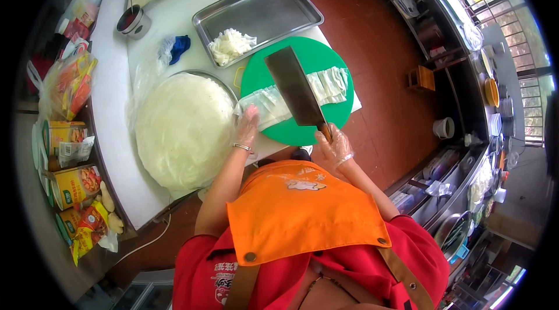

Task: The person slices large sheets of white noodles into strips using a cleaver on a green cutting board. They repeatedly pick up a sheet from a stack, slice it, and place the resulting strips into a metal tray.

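Note:
My right hand (pixel 336 145), in a clear plastic glove, grips the wooden handle of a cleaver (pixel 293 85). Its broad blade lies over a folded strip of pale, translucent noodle sheet (pixel 273 107) on a round green cutting board (pixel 257 72). To the right of the blade the strip is cut into several narrow pieces (pixel 329 86). My gloved left hand (pixel 248 125) rests at the strip's left end, fingertips on it. Beside that hand a large stack of round pale sheets (pixel 185 131) sits on a metal tray, whose rim shows behind it.
Beyond the board lies a shallow steel tray (pixel 266 13) with a heap of cut strips (pixel 231 46) in its near corner. A metal cup (pixel 133 22) and a blue cloth (pixel 179 49) are on the white table. Cans (pixel 74 185) and bagged packets (pixel 72 85) line the left shelf.

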`<state>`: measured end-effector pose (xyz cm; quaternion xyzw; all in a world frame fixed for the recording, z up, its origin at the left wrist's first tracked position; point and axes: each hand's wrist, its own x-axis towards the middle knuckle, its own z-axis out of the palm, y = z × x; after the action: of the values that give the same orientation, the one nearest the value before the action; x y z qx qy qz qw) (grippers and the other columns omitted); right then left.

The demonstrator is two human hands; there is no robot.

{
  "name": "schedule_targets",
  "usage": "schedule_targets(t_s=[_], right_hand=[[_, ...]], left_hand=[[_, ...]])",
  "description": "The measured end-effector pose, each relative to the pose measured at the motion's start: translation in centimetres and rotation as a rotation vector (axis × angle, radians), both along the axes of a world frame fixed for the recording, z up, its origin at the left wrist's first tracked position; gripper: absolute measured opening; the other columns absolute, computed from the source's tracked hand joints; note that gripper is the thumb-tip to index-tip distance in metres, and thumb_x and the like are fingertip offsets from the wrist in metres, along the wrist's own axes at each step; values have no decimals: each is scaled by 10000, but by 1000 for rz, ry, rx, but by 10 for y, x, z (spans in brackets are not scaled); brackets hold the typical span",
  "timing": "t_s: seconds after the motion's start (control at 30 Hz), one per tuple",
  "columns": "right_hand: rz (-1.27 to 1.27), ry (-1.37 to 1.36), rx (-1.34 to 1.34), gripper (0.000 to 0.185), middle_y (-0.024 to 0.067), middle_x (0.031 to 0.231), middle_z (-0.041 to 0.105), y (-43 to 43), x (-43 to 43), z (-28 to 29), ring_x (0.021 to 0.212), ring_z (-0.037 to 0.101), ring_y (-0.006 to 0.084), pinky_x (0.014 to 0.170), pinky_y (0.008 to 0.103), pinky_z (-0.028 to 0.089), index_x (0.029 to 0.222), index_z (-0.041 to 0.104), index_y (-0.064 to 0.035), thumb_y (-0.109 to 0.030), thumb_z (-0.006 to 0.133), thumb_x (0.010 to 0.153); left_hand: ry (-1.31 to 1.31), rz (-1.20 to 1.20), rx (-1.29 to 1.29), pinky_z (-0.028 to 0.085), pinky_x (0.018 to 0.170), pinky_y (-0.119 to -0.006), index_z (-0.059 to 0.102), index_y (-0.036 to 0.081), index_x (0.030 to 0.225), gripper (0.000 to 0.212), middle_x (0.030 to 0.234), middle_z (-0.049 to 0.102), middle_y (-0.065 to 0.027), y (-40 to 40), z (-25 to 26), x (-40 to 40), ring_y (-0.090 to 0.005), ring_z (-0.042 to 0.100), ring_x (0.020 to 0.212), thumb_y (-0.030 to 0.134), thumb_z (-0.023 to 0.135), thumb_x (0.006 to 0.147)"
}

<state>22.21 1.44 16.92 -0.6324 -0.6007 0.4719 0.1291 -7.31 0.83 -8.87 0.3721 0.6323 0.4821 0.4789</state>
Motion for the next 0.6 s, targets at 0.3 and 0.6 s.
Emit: schedule_targets(t_s=[0.3, 0.6], right_hand=[[-412, -146, 22, 449, 171, 941, 701, 41, 99, -55, 847, 660, 325, 789, 435, 510, 1129, 634, 1, -426, 625, 990], [-445, -103, -43, 390, 48, 655, 543, 85, 234, -190, 449, 499, 170, 411, 364, 423, 1164, 624, -62, -402, 629, 971]], left_hand=[[247, 13, -355, 402, 1112, -423, 487, -41, 1440, 674, 1444, 558, -216, 68, 71, 59, -359, 547, 1305, 423, 587, 962], [-47, 322, -482, 477, 945, -423, 670, -37, 1196, 544, 1224, 670, -186, 89, 65, 90, -310, 629, 1108, 447, 600, 959]])
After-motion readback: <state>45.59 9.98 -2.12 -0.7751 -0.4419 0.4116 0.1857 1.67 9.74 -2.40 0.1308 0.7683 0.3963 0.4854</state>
